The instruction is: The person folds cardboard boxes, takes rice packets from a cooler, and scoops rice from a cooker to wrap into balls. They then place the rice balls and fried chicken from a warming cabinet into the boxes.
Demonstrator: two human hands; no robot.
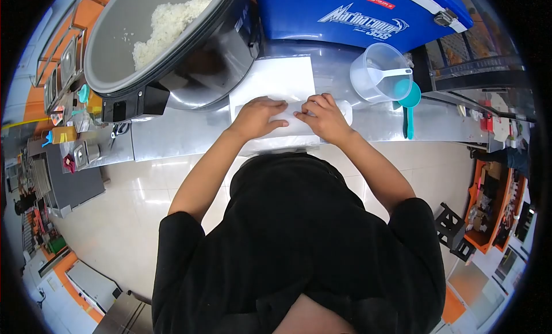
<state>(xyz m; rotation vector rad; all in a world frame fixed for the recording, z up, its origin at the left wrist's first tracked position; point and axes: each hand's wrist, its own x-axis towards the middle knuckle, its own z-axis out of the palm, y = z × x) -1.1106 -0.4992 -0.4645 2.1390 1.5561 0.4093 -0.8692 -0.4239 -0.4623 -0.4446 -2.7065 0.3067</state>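
Note:
A white wrapped bundle [291,127], long and rounded like a roll, lies across a white sheet of paper [283,75] on the metal counter. My left hand [261,118] rests over its left part, with the thumb and fingers curved onto the wrapping. On its right part sits my right hand [325,119], fingers bent and pinching at the wrapping. The bundle's right end [345,111] sticks out past my right hand. What is inside the wrapping is hidden.
A large cooker [201,63] with white rice [169,26] stands at left. Behind is a blue cooler box [345,17]. At right are a clear plastic jug [374,75] and a teal ladle [409,107]. Scissors [119,131] lie near the counter's left front edge.

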